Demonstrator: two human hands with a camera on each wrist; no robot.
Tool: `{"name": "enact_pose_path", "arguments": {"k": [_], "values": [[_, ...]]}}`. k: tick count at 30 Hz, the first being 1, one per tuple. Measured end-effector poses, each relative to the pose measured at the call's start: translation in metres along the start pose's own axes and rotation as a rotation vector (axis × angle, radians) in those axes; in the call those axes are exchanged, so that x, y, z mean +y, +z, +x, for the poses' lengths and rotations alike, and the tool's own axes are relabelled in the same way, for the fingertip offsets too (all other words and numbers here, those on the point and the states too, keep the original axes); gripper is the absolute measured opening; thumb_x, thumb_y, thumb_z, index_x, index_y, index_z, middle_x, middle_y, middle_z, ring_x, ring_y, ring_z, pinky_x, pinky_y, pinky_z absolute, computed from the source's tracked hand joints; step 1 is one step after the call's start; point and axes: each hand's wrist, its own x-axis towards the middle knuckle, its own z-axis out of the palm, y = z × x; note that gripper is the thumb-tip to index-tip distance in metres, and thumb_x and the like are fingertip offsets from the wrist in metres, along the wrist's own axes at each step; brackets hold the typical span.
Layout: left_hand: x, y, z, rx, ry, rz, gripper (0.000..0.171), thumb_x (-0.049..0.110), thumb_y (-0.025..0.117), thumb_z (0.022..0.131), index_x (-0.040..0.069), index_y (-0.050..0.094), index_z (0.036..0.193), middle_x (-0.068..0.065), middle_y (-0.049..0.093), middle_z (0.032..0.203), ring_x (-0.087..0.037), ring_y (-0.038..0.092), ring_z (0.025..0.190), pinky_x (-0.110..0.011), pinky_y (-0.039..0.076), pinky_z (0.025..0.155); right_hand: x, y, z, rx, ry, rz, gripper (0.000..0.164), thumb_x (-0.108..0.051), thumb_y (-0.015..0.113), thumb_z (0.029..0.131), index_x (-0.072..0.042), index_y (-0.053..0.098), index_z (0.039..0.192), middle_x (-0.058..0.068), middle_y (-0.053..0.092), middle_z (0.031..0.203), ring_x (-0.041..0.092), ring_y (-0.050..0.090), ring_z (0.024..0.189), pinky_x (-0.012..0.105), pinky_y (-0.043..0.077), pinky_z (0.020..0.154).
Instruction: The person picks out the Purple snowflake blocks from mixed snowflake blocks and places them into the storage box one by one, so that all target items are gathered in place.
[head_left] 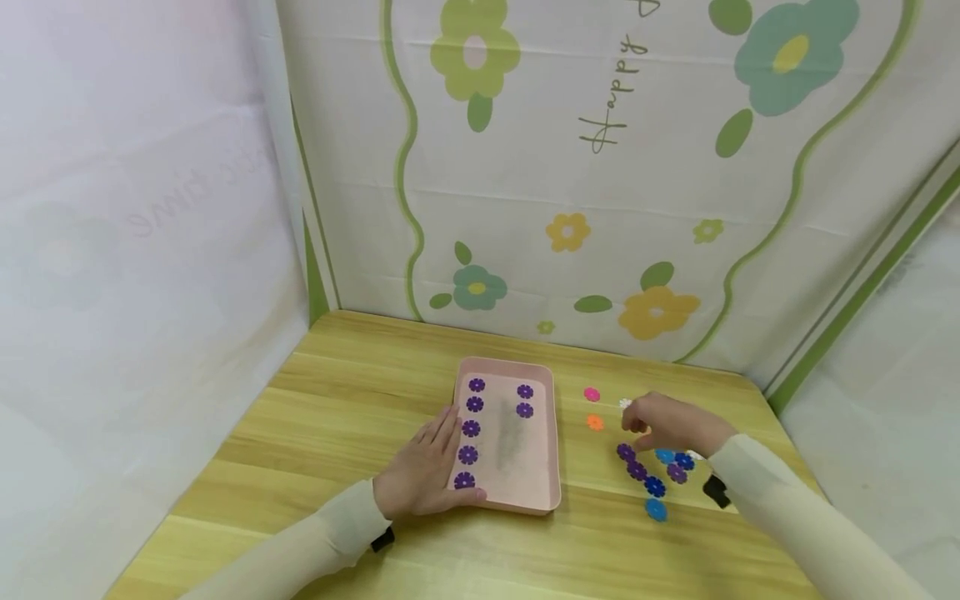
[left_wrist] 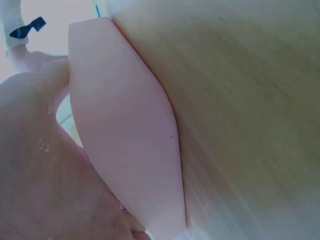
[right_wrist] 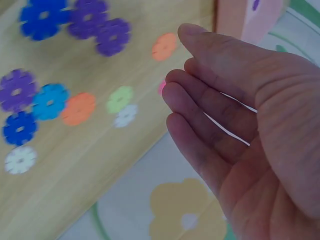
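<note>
A pink tray (head_left: 536, 467) lies on the table with purple flower-shaped discs (head_left: 468, 455) in it, several down its left side and two at its upper right. My left hand (head_left: 423, 471) rests over the tray's left rim, fingers straight and thumb across the near corner. In the left wrist view, the palm lies along the tray's outer wall (left_wrist: 125, 115). My right hand (head_left: 671, 423) hovers over loose discs right of the tray, fingers loosely bent and holding nothing. Near its fingertips lie two purple discs (head_left: 636, 471) and a dark blue disc (head_left: 655, 487).
Orange (head_left: 595, 422) and pink (head_left: 592, 394) discs lie between the tray and my right hand. A light blue disc (head_left: 656, 509) is nearest me. The right wrist view also has green (right_wrist: 120, 99) and white (right_wrist: 21, 160) discs. Printed cloth (head_left: 525, 183) walls the table's back and sides.
</note>
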Motion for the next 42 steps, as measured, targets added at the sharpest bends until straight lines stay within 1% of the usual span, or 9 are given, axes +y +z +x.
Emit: {"name": "enact_pose_path", "arguments": {"k": [4,7,9,12,16,21,26,32,42], "values": [[-0.001,0.003,0.0,0.016,0.006,0.005,0.124,0.09,0.039,0.091,-0.009,0.024,0.163,-0.028,0.015,0.175,-0.041,0.02,0.163,-0.05,0.027,0.132,0.014,0.01,-0.021,0.012,0.002,0.021,0.019,-0.013,0.087,0.087,-0.006,0.078,0.102,0.003,0.076,0.095,0.013,0.067,0.081,0.028,0.059,0.071],[-0.002,0.003,0.0,0.019,0.011,-0.001,0.123,0.09,0.039,0.091,-0.009,0.025,0.163,-0.028,0.016,0.174,-0.042,0.02,0.163,-0.051,0.028,0.132,0.023,0.018,-0.035,0.012,0.022,0.055,0.015,-0.013,0.086,0.087,-0.009,0.076,0.098,0.001,0.076,0.093,0.011,0.067,0.08,0.027,0.058,0.069],[-0.001,0.002,0.0,0.014,0.01,-0.009,0.123,0.089,0.04,0.092,-0.009,0.025,0.163,-0.028,0.015,0.174,-0.042,0.02,0.163,-0.051,0.027,0.132,0.027,0.023,-0.042,0.014,0.036,0.086,0.013,-0.012,0.086,0.087,-0.012,0.073,0.09,-0.004,0.073,0.088,0.005,0.063,0.075,0.025,0.054,0.065],[0.0,-0.002,-0.001,0.001,0.001,-0.017,0.122,0.089,0.041,0.092,-0.009,0.025,0.163,-0.028,0.016,0.174,-0.042,0.02,0.163,-0.05,0.027,0.132,0.031,0.032,-0.049,0.017,0.058,0.125,0.023,-0.01,0.085,0.087,-0.013,0.063,0.079,-0.011,0.058,0.075,-0.002,0.046,0.066,0.021,0.041,0.058],[0.001,-0.009,-0.001,-0.015,0.0,-0.036,0.121,0.088,0.042,0.092,-0.01,0.027,0.162,-0.029,0.018,0.174,-0.044,0.021,0.163,-0.052,0.029,0.131,0.035,0.043,-0.056,0.025,0.08,0.142,0.027,-0.008,0.083,0.086,-0.012,0.058,0.076,-0.011,0.045,0.07,-0.001,0.034,0.063,0.021,0.03,0.057],[0.004,-0.014,-0.003,-0.028,-0.002,-0.053,0.12,0.087,0.042,0.093,-0.011,0.027,0.162,-0.03,0.018,0.173,-0.044,0.021,0.163,-0.053,0.029,0.131,0.043,0.054,-0.064,0.04,0.086,0.123,0.018,-0.01,0.084,0.086,-0.014,0.067,0.081,-0.009,0.06,0.075,-0.002,0.041,0.066,0.02,0.038,0.058],[0.006,-0.02,-0.004,-0.046,-0.007,-0.058,0.118,0.083,0.048,0.094,-0.011,0.027,0.162,-0.03,0.018,0.173,-0.044,0.021,0.162,-0.053,0.029,0.131,0.051,0.063,-0.068,0.05,0.115,0.168,0.013,-0.008,0.083,0.086,-0.014,0.071,0.084,-0.005,0.064,0.077,-0.002,0.044,0.065,0.019,0.04,0.058],[0.007,-0.024,-0.003,-0.06,-0.017,-0.066,0.117,0.082,0.049,0.094,-0.011,0.027,0.162,-0.03,0.018,0.173,-0.044,0.022,0.162,-0.052,0.03,0.131,0.061,0.072,-0.069,0.081,0.134,0.192,0.009,-0.01,0.084,0.087,-0.011,0.077,0.093,-0.003,0.074,0.088,0.001,0.058,0.074,0.022,0.05,0.062],[0.004,-0.014,-0.002,-0.055,-0.023,-0.032,0.12,0.087,0.044,0.093,-0.009,0.025,0.163,-0.028,0.016,0.175,-0.042,0.019,0.164,-0.051,0.028,0.132,0.073,0.082,-0.065,0.133,0.171,0.207,0.013,-0.013,0.085,0.088,-0.011,0.073,0.093,-0.007,0.069,0.086,-0.004,0.053,0.073,0.022,0.051,0.062]]}}
